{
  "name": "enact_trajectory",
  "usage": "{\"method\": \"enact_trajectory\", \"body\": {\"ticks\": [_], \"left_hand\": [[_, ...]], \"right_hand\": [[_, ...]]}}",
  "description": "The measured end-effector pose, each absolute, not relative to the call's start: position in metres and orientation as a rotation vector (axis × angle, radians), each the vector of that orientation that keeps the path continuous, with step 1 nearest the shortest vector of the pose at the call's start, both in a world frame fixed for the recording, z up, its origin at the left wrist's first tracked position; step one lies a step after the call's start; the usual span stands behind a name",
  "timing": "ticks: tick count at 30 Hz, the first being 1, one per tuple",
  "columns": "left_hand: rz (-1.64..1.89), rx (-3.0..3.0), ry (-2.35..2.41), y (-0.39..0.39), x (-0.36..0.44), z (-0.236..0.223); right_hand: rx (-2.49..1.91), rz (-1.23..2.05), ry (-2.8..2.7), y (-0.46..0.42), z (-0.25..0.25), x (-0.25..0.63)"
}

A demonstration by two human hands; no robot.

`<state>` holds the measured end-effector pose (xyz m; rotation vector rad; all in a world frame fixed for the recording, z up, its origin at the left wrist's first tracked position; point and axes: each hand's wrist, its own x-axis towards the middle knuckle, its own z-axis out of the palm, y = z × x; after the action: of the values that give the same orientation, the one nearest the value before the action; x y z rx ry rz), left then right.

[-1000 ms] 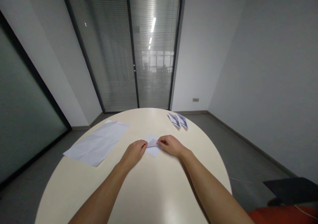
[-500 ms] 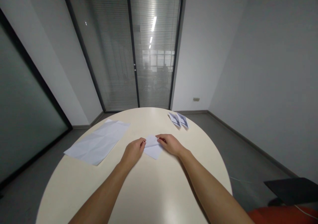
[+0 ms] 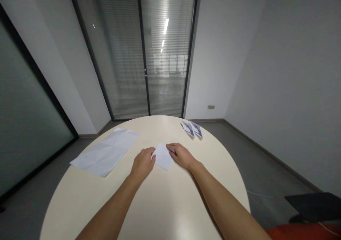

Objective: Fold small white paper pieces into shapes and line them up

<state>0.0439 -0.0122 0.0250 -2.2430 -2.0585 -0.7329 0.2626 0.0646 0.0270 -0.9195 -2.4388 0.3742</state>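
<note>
Filling the far end of the room, a pair of glass doors [image 3: 141, 55] with lowered blinds stands behind everything else, with grey walls running off to either side and a frosted glass panel [image 3: 23, 119] along the left. Nearer, a round cream desk [image 3: 160, 204] takes up the middle and near part of the view. On its far left lies a large creased sheet of white paper [image 3: 106, 153], flat and well apart from the hands. At the near right, off the desk, a dark flat object [image 3: 314, 206] shows above something red at the picture's edge.

Both bare forearms reach from the near edge toward the middle of the desk. The left hand [image 3: 142, 163] lies with its fingers curled, the tips touching the left edge of a small folded white paper [image 3: 163, 156]; its grip is narrow, pressing on the paper rather than closing round it. The right hand [image 3: 180, 155] rests at the paper's right side, fingers bent, tips on the far right corner; whether they pinch that corner or only press it I cannot tell. The folded paper lies flat on the desk between the two hands.

Smallest, at the desk's far right edge, two folded paper pieces [image 3: 192, 129] with dark printing lie side by side, just touching.
</note>
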Motion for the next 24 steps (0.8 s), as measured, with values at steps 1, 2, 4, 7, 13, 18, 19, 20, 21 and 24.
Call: {"method": "enact_trajectory", "body": {"ticks": [1, 2, 4, 7, 13, 18, 19, 20, 21, 24], "left_hand": [[-0.725, -2.246, -2.049, -0.012, 0.044, 0.025], [-0.72, -2.252, -2.038, -0.012, 0.044, 0.025], [-0.719, -2.26, -2.016, -0.012, 0.044, 0.024], [-0.74, -2.291, -1.961, -0.01, 0.042, 0.021], [-0.8, -2.404, -1.839, -0.007, 0.04, 0.017], [-0.767, -2.472, -1.806, -0.007, 0.045, 0.023], [-0.759, -2.48, -1.804, -0.007, 0.046, 0.024], [-0.754, -2.486, -1.8, -0.007, 0.047, 0.024], [-0.75, -2.488, -1.798, -0.007, 0.048, 0.025], [-0.725, -2.478, -1.802, -0.007, 0.047, 0.024]], "right_hand": [[-0.923, 0.367, -2.437, 0.064, 0.027, 0.262], [-0.927, 0.358, -2.436, 0.064, 0.027, 0.262], [-0.93, 0.332, -2.443, 0.063, 0.027, 0.261], [-0.926, 0.275, -2.485, 0.061, 0.029, 0.261], [-0.81, 0.276, -2.617, 0.051, 0.036, 0.255], [-0.937, 0.414, -2.705, 0.039, 0.03, 0.245], [-0.972, 0.431, -2.71, 0.037, 0.029, 0.244], [-1.004, 0.445, -2.712, 0.037, 0.028, 0.243], [-1.027, 0.458, -2.714, 0.037, 0.027, 0.242], [-1.083, 0.493, -2.708, 0.04, 0.028, 0.244]]}}
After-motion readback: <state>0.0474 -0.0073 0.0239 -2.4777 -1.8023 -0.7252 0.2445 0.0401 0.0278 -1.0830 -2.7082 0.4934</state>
